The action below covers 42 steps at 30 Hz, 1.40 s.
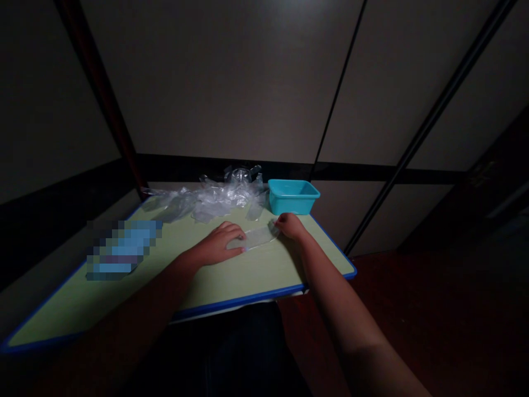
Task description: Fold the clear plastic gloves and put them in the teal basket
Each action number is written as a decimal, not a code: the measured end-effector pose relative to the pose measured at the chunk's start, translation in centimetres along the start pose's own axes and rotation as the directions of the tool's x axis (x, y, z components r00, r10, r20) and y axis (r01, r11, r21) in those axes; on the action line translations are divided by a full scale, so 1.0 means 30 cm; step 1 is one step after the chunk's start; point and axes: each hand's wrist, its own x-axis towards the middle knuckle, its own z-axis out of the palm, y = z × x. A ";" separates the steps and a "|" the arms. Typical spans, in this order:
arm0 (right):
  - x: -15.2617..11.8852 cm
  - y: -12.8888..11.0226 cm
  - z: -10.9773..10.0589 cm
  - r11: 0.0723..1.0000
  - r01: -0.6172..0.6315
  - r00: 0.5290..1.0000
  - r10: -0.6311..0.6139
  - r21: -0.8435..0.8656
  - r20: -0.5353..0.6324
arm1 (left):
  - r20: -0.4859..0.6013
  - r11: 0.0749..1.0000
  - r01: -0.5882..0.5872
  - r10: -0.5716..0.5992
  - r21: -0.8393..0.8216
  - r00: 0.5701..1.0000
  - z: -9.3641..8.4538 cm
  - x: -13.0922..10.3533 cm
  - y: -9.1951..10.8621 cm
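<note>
A clear plastic bag [261, 237] lies flat on the pale green tabletop between my hands. My left hand [223, 242] rests on its left end, thumb and fingers apart and pressing it to the table. At the other end, the fingers of my right hand [290, 225] pinch the bag's edge, slightly raised. Just beyond my right hand stands a turquoise plastic basin [292, 198]. Behind my left hand is a loose heap of crumpled clear plastic bags [223, 199].
The small table [264, 270] has a blue edge, with its near right corner by my right forearm. A blurred-out blue item [128, 245] lies on the left side. Dark-trimmed cabinet panels [231, 82] rise directly behind the table.
</note>
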 end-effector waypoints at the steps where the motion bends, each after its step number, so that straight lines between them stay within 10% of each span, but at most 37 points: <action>1: -0.001 -0.001 -0.001 1.000 0.000 1.000 0.000 0.003 -0.002 | 0.011 1.000 -0.002 0.002 0.001 1.000 0.001 0.001 0.001; 42: 0.014 0.016 -0.004 0.934 -0.020 0.995 0.053 0.357 -0.082 | 0.081 0.999 -0.029 0.032 -0.031 0.996 0.014 0.007 0.009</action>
